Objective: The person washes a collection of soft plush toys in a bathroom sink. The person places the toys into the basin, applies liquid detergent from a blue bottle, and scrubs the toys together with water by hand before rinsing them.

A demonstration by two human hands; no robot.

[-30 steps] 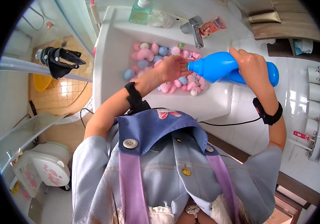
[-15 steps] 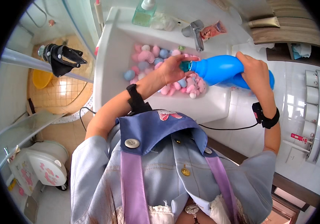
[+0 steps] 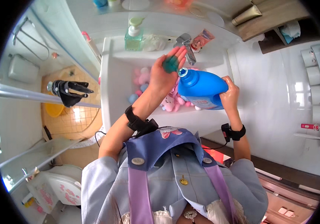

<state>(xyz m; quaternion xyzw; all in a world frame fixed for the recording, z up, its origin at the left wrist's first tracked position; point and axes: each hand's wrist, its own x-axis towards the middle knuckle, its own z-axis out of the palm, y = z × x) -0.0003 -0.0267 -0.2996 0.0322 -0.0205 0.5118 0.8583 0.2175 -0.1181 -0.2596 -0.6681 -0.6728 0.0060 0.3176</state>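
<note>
My left hand (image 3: 164, 73) is held palm up over the sink with its fingers stretched out. In its palm lies a blue-green patch (image 3: 170, 64) that looks like liquid. Just right of the palm is the uncapped mouth of a blue detergent bottle (image 3: 203, 85), which leans toward that hand. My right hand (image 3: 230, 93) grips the bottle on its right side. Below them, pink and blue plush toys (image 3: 170, 103) lie in the white sink (image 3: 111, 89), partly hidden by my left arm and the bottle.
A pump bottle (image 3: 133, 38) stands on the sink's back ledge. Beside the faucet (image 3: 184, 41) there is a pinkish tube (image 3: 202, 39). Black straps with cables are on both forearms. A glass panel and a toilet (image 3: 63, 183) are at the left.
The bottle has moved left and tipped back from lying nearly level, so its mouth points up more. My left hand has moved up and left and turned its palm upward.
</note>
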